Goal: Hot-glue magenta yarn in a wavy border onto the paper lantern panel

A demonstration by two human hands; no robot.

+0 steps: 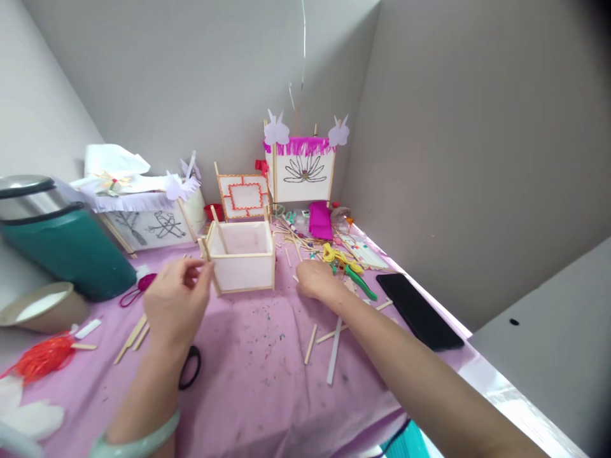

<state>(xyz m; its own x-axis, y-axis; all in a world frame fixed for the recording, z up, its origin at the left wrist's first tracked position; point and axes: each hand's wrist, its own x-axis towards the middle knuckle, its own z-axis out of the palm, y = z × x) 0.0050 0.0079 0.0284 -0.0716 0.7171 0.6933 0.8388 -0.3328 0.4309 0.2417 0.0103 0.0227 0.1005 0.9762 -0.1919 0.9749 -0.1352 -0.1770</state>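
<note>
A small open-topped box (242,272) with white panels and a wooden-stick frame stands upright in the middle of the table. My left hand (177,298) is at its near left corner, fingers curled and thumb and forefinger closed at the corner post. To the right of the box, my right hand (317,280) reaches down to the tabletop with bent fingers. Its fingertips are mostly hidden; a pale stick end (296,278) shows beside them. Loose wooden sticks (310,344) and a white strip (335,351) lie nearer, below the right forearm.
Green-handled pliers (360,283), yellow cord (337,256) and a black phone (419,312) lie at right. Decorated lanterns (305,175) stand behind. At left are a teal bottle (67,248), a bowl (45,308), red string (45,357) and a black scissor handle (191,369).
</note>
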